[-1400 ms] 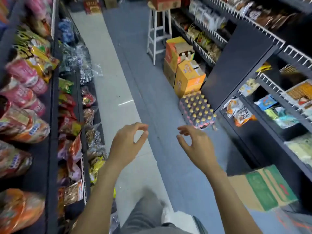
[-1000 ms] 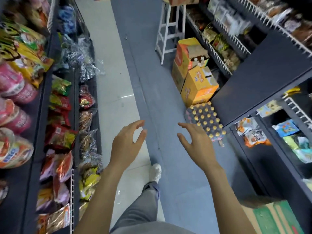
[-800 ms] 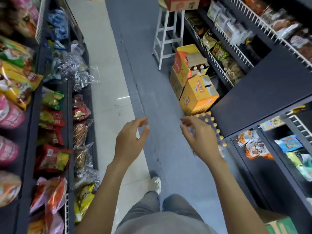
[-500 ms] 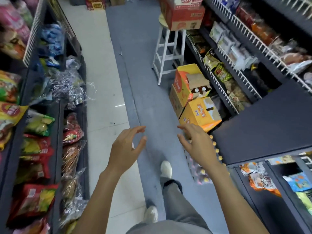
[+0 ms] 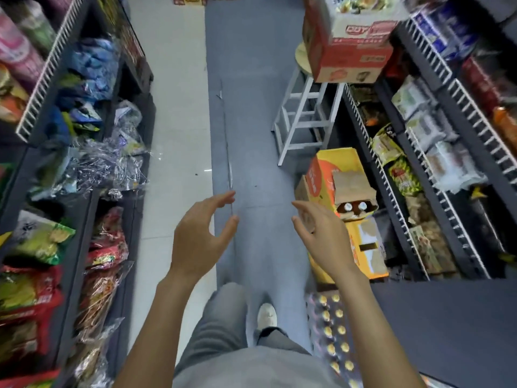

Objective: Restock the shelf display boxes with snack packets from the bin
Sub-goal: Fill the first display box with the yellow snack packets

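My left hand [image 5: 200, 236] and my right hand [image 5: 321, 236] hover in front of me over the aisle floor, fingers loosely spread, holding nothing. Snack packets [image 5: 42, 239] fill the dark shelves on my left. More packets [image 5: 402, 175] lie behind white wire rails on the shelves at my right. No bin shows in this view.
Two yellow cartons [image 5: 341, 191] stand on the floor at the right, with a shrink-wrapped pack of bottles [image 5: 333, 331] nearer me. A white stool [image 5: 302, 119] carries a red and white box [image 5: 349, 37]. Grey aisle floor [image 5: 251, 107] runs ahead between the shelves.
I have walked forward along the aisle; the yellow cartons and stool came closer, and the bottle pack slid beneath my right arm. Both hands stayed raised and empty.
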